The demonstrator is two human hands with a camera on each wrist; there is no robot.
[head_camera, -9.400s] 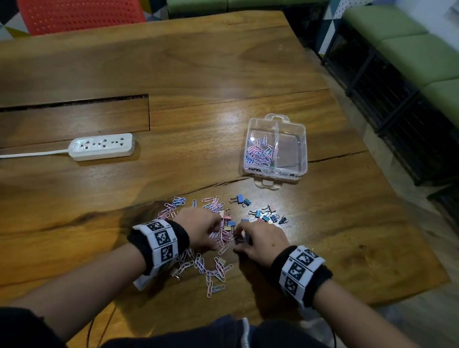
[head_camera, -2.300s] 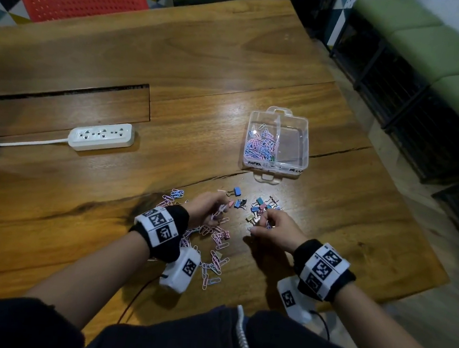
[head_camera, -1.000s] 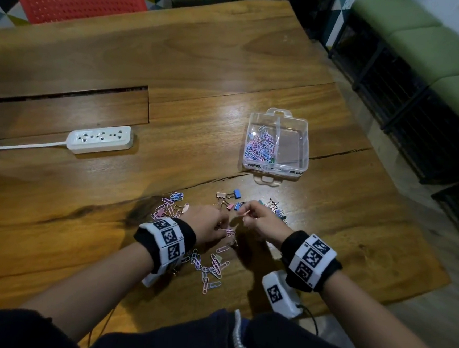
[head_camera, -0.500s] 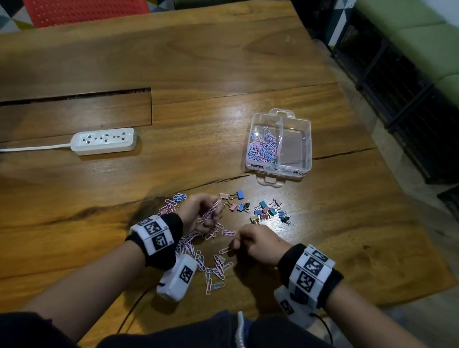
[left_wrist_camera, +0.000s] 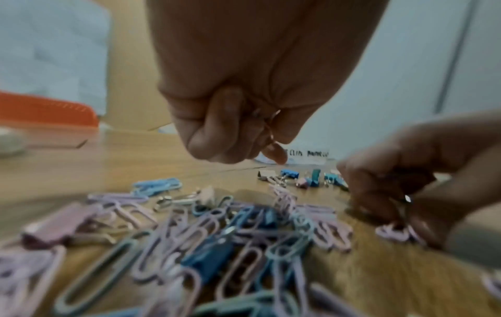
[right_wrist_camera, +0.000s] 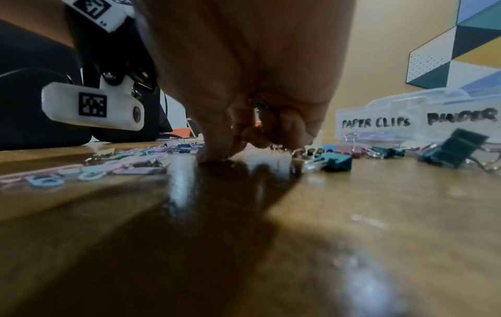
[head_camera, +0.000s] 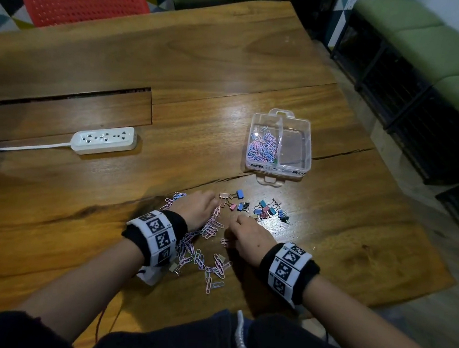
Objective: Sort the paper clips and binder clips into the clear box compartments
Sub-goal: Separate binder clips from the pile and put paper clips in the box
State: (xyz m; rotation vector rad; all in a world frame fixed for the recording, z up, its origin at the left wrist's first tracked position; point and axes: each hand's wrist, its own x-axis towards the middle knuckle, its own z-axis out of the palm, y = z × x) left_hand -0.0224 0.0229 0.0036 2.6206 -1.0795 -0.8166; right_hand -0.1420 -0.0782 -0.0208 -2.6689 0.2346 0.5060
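Resting on the wooden table (head_camera: 52,214), both hands are working at the loose pile of paper clips (head_camera: 202,254). The left hand (head_camera: 196,209) is curling its fingers around several pastel paper clips; the left wrist view is showing thin wire loops caught between thumb and fingers (left_wrist_camera: 216,128). The right hand (head_camera: 250,238) is hanging with fingers curled, fingertips touching the table; something metallic is glinting inside its grasp in the right wrist view, but what it is cannot be told.

The paper clips are lying as thin pink, lilac and blue wire loops, tangled between and under the wrists. The binder clips (head_camera: 261,210) are sitting just beyond the hands as small folded blue, teal, pink and black bodies with silver wire handles.

The clear box (head_camera: 279,167) is standing open farther up the table, divided in two. Its left compartment, labelled PAPER CLIPS (right_wrist_camera: 375,122), is holding a heap of paper clips.
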